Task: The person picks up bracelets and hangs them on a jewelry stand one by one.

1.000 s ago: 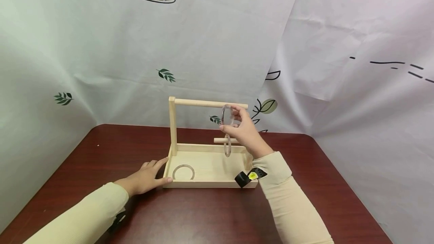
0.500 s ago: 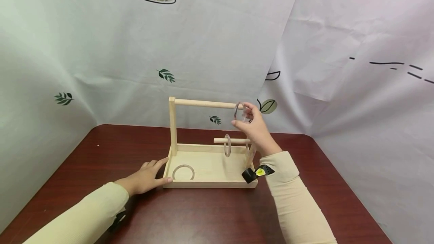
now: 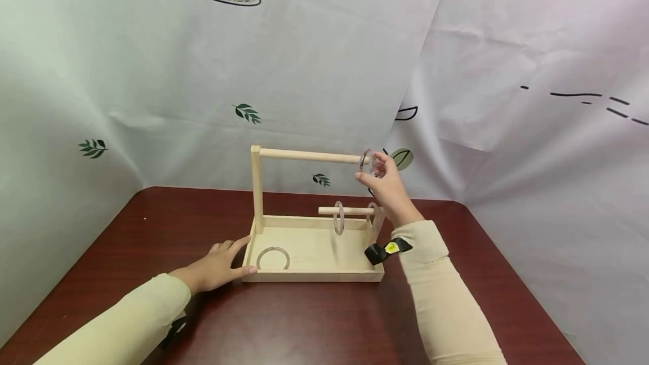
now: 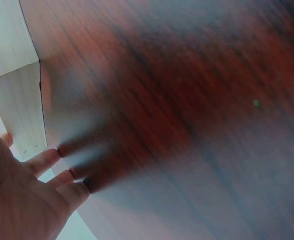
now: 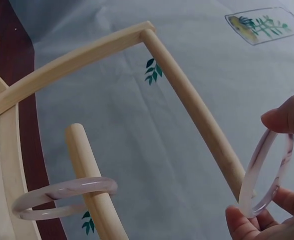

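My right hand (image 3: 387, 185) pinches a translucent, purple-streaked bangle (image 5: 259, 175) between thumb and fingers at the free right end of the upper wooden bar (image 3: 314, 155). The bar's tip meets the bangle; whether it passes through is hard to tell. Below, a second bangle (image 3: 335, 224) hangs around the lower peg (image 3: 355, 211), and another bangle (image 3: 375, 218) hangs farther right, near my wrist. One more bangle (image 3: 274, 249) lies in the left of the wooden tray (image 3: 314, 277). My left hand (image 3: 215, 268) rests with extended fingers against the tray's front left corner.
The wooden stand's left post (image 3: 257, 190) rises from the tray and carries the upper bar. Around it spreads a dark red table (image 3: 304, 325). A printed white cloth (image 3: 324, 72) hangs behind the table.
My right hand has moved right with its bangle, from partway along the upper bar to the bar's free end. The hanging bangles, the tray and my left hand have stayed put.
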`<state>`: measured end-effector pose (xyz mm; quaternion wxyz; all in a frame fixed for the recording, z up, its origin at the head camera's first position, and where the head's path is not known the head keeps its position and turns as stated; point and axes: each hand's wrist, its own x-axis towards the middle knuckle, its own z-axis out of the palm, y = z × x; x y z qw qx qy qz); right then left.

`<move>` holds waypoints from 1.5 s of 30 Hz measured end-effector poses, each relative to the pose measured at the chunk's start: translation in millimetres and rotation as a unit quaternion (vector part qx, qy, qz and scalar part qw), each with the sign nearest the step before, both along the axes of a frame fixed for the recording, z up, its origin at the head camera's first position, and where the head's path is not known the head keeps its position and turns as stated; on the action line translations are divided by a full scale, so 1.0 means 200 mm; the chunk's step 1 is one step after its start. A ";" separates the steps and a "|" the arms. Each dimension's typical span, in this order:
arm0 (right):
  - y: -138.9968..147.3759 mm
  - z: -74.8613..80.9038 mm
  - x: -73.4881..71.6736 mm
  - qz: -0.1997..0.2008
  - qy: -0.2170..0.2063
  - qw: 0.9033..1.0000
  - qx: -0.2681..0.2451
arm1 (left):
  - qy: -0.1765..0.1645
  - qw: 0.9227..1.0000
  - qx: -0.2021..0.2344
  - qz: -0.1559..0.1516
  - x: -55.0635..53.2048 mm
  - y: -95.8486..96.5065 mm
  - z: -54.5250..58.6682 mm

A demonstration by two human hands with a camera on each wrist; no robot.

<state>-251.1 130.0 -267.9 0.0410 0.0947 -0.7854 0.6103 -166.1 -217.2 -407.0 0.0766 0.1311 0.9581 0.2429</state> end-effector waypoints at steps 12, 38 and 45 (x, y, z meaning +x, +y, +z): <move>0.01 0.00 -0.07 0.001 -0.039 0.999 -0.033 | -0.005 1.000 0.002 0.001 0.00 0.00 0.01; -0.06 -0.02 -0.15 0.031 -0.124 0.962 -0.242 | -0.009 1.000 0.002 0.004 0.01 0.01 0.02; -0.06 -0.04 -0.15 0.055 -0.130 0.949 -0.282 | -0.009 1.000 0.002 0.005 0.01 0.01 0.02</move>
